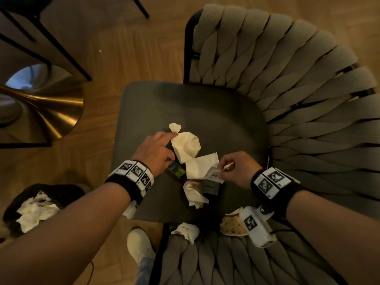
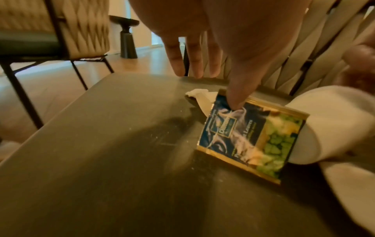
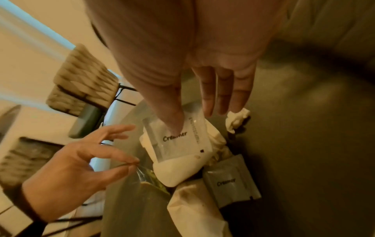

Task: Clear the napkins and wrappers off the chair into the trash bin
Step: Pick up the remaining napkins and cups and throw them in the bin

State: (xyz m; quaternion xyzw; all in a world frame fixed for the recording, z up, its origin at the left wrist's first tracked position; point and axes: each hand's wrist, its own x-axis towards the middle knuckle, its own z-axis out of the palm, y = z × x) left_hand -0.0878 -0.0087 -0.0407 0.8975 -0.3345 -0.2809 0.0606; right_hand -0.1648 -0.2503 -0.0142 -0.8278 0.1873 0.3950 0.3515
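Several white crumpled napkins (image 1: 186,146) and wrappers lie on the dark grey chair seat (image 1: 185,108). My left hand (image 1: 164,153) pinches the corner of a blue-green tea wrapper (image 2: 249,137) between thumb and finger, its other fingers spread. That tea wrapper (image 1: 176,170) leans against a napkin. My right hand (image 1: 226,166) pinches a white creamer packet (image 3: 182,141) over the pile, the other fingers straight. A second, grey creamer packet (image 3: 231,184) lies beneath it. The black-lined trash bin (image 1: 67,194) stands on the floor at lower left, with used napkins inside.
The woven beige backrest (image 1: 287,79) curves round the seat's right side. A second woven chair at the bottom carries a napkin (image 1: 186,232) and a patterned paper cup (image 1: 233,224). A gold table base (image 1: 51,112) stands at left; my white shoe (image 1: 139,245) is on the wooden floor.
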